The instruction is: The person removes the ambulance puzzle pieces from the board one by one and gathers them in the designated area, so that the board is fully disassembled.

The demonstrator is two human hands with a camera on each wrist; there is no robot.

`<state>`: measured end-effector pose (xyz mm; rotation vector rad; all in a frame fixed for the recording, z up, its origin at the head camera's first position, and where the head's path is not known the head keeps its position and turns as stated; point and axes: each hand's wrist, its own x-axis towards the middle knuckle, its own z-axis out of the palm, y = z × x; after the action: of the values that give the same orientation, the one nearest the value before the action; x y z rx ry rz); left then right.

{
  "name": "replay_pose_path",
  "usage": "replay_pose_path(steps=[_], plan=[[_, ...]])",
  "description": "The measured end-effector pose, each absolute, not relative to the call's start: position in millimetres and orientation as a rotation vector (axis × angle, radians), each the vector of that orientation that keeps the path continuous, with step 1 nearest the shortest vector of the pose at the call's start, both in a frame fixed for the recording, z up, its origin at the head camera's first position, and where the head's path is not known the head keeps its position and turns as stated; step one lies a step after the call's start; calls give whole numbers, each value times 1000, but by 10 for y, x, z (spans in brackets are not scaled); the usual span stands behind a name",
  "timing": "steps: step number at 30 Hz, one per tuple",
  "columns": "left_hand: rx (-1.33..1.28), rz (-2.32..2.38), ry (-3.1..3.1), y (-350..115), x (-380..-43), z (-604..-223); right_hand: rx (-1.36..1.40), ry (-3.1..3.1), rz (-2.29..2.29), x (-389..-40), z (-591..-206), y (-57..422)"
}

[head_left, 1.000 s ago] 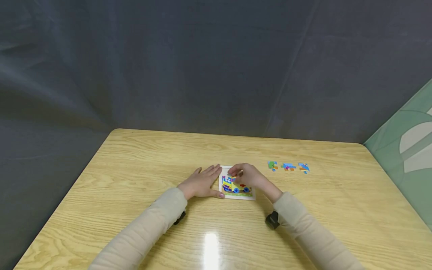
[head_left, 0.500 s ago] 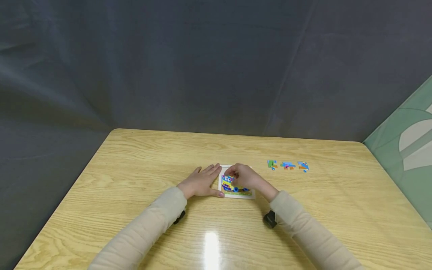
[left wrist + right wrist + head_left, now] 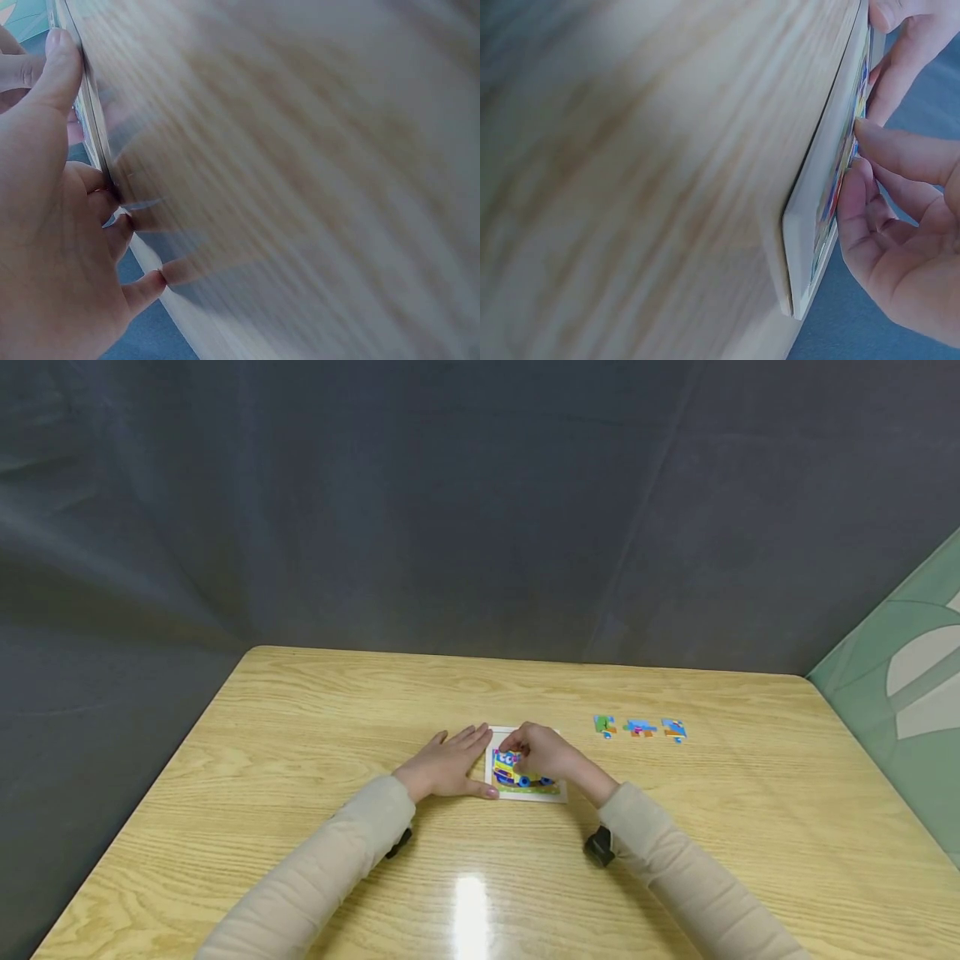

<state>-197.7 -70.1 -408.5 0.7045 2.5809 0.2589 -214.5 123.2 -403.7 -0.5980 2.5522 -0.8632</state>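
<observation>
A white-framed jigsaw board (image 3: 555, 798) with a cartoon vehicle picture, yellow and blue, lies on the table. My left hand (image 3: 448, 767) rests flat beside it, fingers spread, fingertips and thumb right at the board's left edge. Over the upper part of the picture, my right hand (image 3: 547, 753) has its thumb and fingers brought together, pinching a small puzzle piece mostly hidden behind them. In the right wrist view, the thumb and fingertips are down at the surface of the board (image 3: 801, 225), while the other fingers curl in.
Three loose jigsaw pieces lie in a row right of the board: a green and blue one (image 3: 604, 725), a blue and pink one (image 3: 641, 727) and a blue and orange one (image 3: 674, 728). A dark curtain (image 3: 450, 527) hangs behind the wooden table (image 3: 337, 693).
My right hand has shifted slightly left and lower onto the picture, covering more of it, then stayed put. The left hand keeps its place at the board's edge.
</observation>
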Motion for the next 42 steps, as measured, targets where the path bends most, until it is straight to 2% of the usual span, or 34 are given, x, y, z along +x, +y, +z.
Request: replay_pose_path(steps=[29, 42], plan=[[699, 238, 2587, -700, -1985, -4125, -562, 2435, -1058, -2115, -3982, 1251], [718, 201, 2590, -694, -1989, -4088, -581, 2484, -968, -2119, -4006, 1208]])
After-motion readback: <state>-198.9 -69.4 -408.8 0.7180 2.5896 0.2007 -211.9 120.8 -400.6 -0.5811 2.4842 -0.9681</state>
